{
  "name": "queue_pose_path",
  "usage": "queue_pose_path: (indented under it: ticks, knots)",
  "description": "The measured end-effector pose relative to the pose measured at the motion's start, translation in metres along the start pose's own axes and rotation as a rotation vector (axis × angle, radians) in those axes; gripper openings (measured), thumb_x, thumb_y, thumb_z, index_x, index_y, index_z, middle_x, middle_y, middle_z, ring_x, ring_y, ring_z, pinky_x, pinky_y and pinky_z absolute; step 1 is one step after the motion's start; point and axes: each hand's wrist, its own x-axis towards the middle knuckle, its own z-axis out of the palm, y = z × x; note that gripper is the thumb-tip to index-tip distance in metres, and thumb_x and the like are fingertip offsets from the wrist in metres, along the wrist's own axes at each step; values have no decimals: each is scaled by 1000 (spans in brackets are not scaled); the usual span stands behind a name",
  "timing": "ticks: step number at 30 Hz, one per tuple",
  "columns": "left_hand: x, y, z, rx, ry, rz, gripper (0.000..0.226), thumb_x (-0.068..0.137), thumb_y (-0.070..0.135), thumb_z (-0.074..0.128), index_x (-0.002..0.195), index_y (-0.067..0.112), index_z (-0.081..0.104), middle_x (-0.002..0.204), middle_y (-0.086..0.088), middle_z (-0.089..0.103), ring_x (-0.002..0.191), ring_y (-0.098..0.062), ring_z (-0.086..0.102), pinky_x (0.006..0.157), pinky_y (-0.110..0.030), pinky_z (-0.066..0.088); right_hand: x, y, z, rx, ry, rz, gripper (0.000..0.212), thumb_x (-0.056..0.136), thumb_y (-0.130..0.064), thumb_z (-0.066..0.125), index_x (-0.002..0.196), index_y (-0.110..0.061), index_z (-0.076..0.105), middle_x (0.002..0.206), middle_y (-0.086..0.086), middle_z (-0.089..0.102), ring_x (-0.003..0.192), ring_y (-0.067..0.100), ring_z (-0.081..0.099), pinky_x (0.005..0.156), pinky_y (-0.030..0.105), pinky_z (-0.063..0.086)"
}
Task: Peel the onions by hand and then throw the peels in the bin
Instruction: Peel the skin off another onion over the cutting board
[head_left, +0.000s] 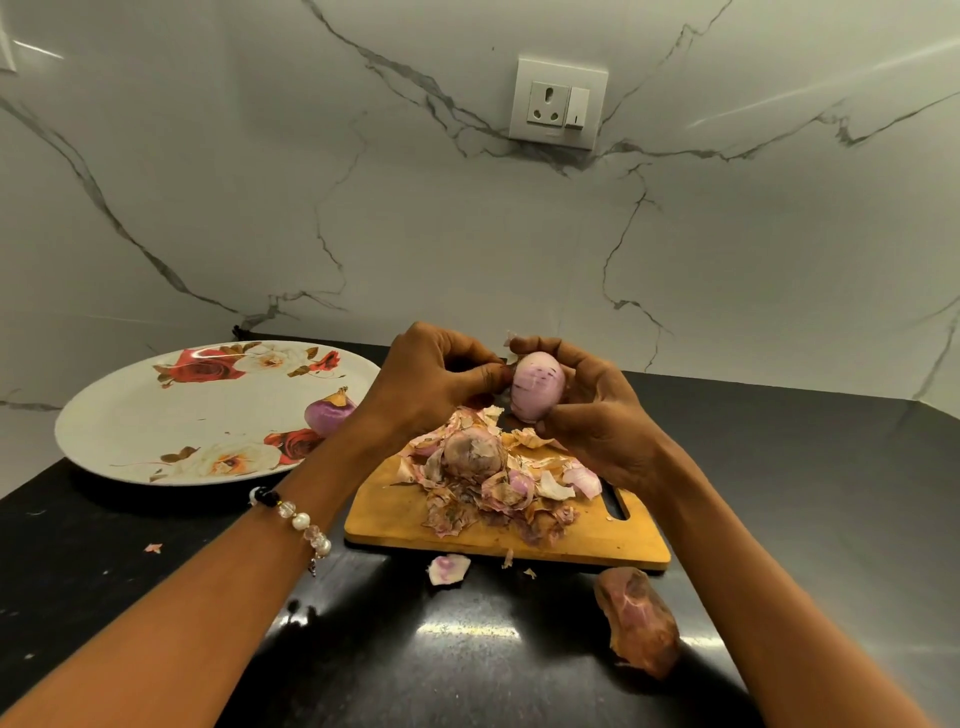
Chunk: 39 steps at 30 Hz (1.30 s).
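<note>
My right hand cradles a pale pink, mostly peeled onion above the wooden cutting board. My left hand pinches at the onion's left side with its fingertips. A heap of dry peels covers the board, with an unpeeled onion sitting in it. One purple peeled onion lies on the flowered plate at the left. No bin is in view.
A large loose peel lies on the black counter near the front right. Small peel scraps lie just in front of the board. A marble wall with a socket stands behind.
</note>
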Motion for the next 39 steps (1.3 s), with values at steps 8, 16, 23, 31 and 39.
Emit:
queue_pose_path:
  ticks: [8, 16, 23, 31, 39]
  knots:
    - [0, 0, 5, -142, 8, -88, 20, 92, 18, 57, 105, 5, 65, 93, -11, 70, 80, -20, 71, 71, -36, 60, 2, 3, 2, 37, -21, 2, 66, 65, 17, 55, 124, -12, 54, 126, 13, 53, 106, 24, 64, 81, 34, 58]
    - [0, -2, 4, -289, 16, -236, 14, 82, 15, 67, 92, 6, 69, 79, -10, 71, 69, -20, 71, 62, -34, 60, 1, 3, 4, -145, -66, 11, 71, 64, 12, 56, 128, -17, 52, 134, 10, 49, 110, 26, 60, 74, 24, 55]
    - [0, -3, 3, -346, -8, -308, 40, 75, 34, 65, 100, 4, 68, 91, -12, 72, 80, -27, 72, 69, -42, 60, 2, 7, 1, -287, -59, 24, 75, 69, 13, 58, 132, -26, 49, 132, 2, 49, 108, 22, 62, 77, 26, 55]
    - [0, -7, 5, -276, -50, -345, 13, 87, 16, 64, 89, 4, 70, 77, -8, 71, 68, -19, 69, 61, -30, 59, 0, 6, 5, -536, -39, 58, 100, 77, 21, 62, 155, -22, 17, 155, 1, 24, 132, 25, 44, 101, 37, 50]
    - [-1, -1, 4, -285, -49, -318, 18, 92, 22, 57, 102, 11, 66, 92, -11, 70, 75, -26, 70, 63, -36, 60, 0, 2, 6, -608, -26, 68, 111, 76, 22, 62, 156, -23, -2, 151, 7, 27, 116, 16, 57, 89, 27, 54]
